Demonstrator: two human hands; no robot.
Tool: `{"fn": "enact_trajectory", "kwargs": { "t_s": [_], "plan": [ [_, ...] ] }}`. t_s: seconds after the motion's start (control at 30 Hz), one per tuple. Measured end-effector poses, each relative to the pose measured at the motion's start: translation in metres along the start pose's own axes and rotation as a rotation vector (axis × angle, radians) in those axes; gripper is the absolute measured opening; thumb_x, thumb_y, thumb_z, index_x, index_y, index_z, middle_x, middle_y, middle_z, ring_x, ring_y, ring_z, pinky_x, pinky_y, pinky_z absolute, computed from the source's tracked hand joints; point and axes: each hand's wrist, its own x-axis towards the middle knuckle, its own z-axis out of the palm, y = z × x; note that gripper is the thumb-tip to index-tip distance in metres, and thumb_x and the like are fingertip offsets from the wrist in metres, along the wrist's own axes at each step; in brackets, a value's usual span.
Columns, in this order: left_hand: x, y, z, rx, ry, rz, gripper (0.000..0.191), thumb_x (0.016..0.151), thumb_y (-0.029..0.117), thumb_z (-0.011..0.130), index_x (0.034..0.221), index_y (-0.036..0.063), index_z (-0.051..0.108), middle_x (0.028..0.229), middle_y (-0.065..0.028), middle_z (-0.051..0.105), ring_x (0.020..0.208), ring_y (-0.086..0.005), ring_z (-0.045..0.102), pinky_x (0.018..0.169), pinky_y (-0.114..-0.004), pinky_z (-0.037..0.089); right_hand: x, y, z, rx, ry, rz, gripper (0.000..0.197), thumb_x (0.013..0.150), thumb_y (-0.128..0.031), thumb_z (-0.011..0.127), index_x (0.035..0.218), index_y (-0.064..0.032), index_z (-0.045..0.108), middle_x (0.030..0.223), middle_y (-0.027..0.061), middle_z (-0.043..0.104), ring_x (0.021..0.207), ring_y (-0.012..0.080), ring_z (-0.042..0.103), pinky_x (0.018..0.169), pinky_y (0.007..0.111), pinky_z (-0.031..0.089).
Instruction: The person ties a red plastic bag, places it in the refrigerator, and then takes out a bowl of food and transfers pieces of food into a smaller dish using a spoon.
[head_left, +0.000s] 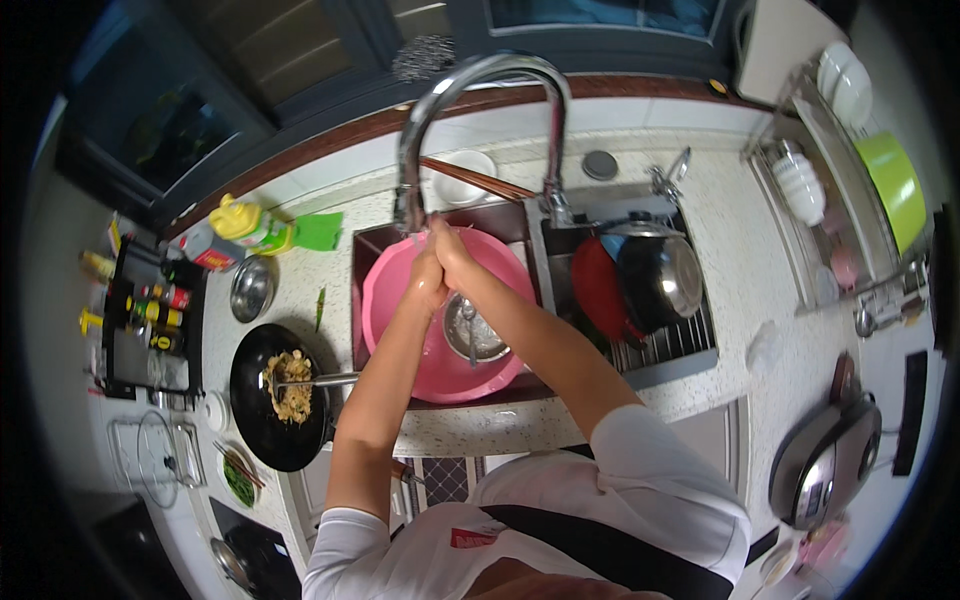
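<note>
My left hand (427, 279) and my right hand (448, 249) are pressed together under the spout of the chrome faucet (487, 69), over a pink plastic basin (390, 315) in the sink. Neither hand shows an object in it, though the palms are hidden. Water runs at the fingers. Just below the hands, a metal bowl (491, 339) with water and a spoon (471, 334) stands inside the basin. Left of the sink is a black wok (251, 390) of cooked food, a metal spatula (330, 380) lying in it with its handle pointing towards my left forearm.
A black pot (645, 277) and a red colander-like vessel (596, 289) fill the right sink. Wooden chopsticks (480, 180) lie across a white bowl (466, 169) behind the basin. A steel bowl (253, 291) and a yellow detergent bottle (251, 225) stand left; a dish rack (817, 210) stands right.
</note>
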Motion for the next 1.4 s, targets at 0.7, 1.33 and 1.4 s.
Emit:
{"fn": "enact_trajectory", "kwargs": {
  "t_s": [0.7, 1.33, 1.4],
  "plan": [
    [0.021, 0.012, -0.038, -0.045, -0.009, -0.144, 0.025, 0.095, 0.016, 0.036, 0.103, -0.0024, 0.051, 0.095, -0.0162, 0.062, 0.084, -0.0283, 0.061, 0.073, -0.038, 0.053, -0.06, -0.001, -0.031, -0.819, -0.404, -0.003, 0.047, 0.085, -0.036, 0.057, 0.118, -0.0034, 0.053, 0.112, 0.0113, 0.056, 0.105, 0.0189, 0.052, 0.086, 0.032, 0.04],
    [-0.113, -0.044, 0.02, 0.68, 0.101, -0.03, 0.066, 0.079, 0.039, 0.059, 0.125, -0.0063, 0.043, 0.129, -0.0244, 0.043, 0.118, -0.0332, 0.045, 0.097, -0.04, 0.037, -0.055, -0.105, -0.176, -0.225, 0.444, -0.027, 0.069, 0.077, -0.041, 0.06, 0.133, -0.0094, 0.035, 0.137, 0.0142, 0.033, 0.125, 0.0323, 0.03, 0.095, 0.054, 0.029],
    [-0.104, -0.065, 0.021, 0.549, 0.151, 0.053, 0.056, 0.078, 0.036, 0.058, 0.116, -0.0047, 0.052, 0.12, -0.0249, 0.051, 0.112, -0.035, 0.05, 0.093, -0.042, 0.039, -0.088, -0.054, -0.118, -0.239, 0.272, 0.14, 0.056, 0.081, -0.039, 0.056, 0.125, -0.0071, 0.042, 0.126, 0.0135, 0.044, 0.117, 0.0298, 0.041, 0.085, 0.051, 0.039]
  ]
}}
